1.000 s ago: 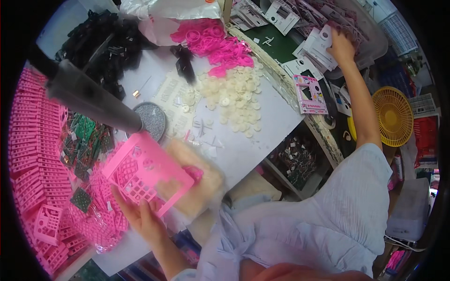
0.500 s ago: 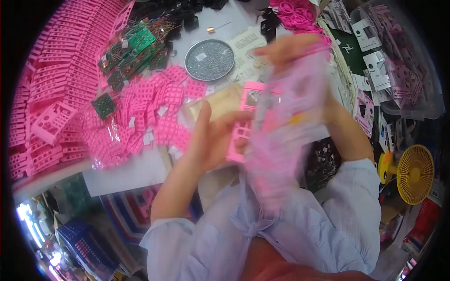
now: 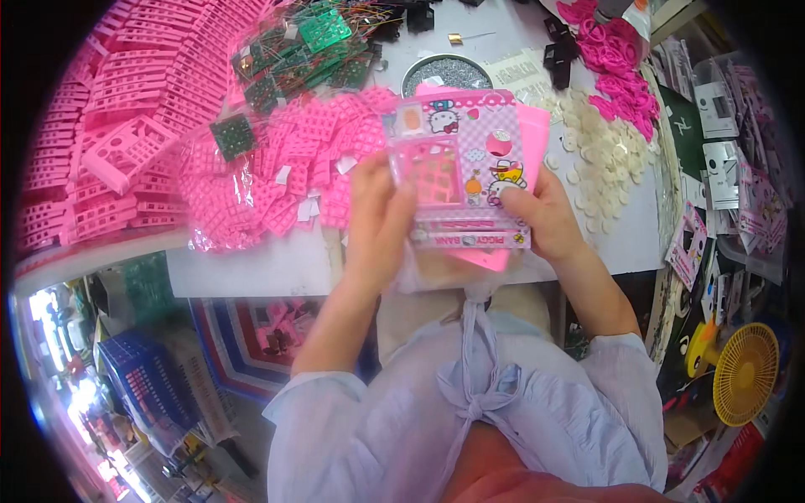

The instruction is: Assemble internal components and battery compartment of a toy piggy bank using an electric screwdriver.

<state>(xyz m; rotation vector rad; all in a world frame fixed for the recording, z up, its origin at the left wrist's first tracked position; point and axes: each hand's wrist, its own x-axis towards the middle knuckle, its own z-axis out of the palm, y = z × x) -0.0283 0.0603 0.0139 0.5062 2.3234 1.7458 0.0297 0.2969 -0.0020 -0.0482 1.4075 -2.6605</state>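
Note:
Between my two hands is a printed sheet [image 3: 482, 126] with cartoon figures and a pink-and-white check pattern, a square cut-out and a round one. It lies over a pink plastic panel [image 3: 535, 130], whose corners stick out askew behind it. My left hand [image 3: 375, 220] grips the left edge of the pair, fingers hidden behind. At the right edge, my right hand [image 3: 552, 220] is closed with its thumb pressed on the sheet's face. Pink grid-like parts show through the square cut-out. Most of the panel is covered by the sheet.
Pink button grids [image 3: 306, 126] are heaped left of my hands, beside stacked pink panels [image 3: 126, 84]. Beyond are green circuit boards [image 3: 323, 33] and a round tin of small metal bits [image 3: 449, 71]. White discs [image 3: 608, 159] lie at right, with a yellow fan [image 3: 745, 375] below.
The printed sheet, raised and blurred in my right hand before, is now down over the pink panel. My right hand has come lower, and both hands hold the pair. The view has shifted.

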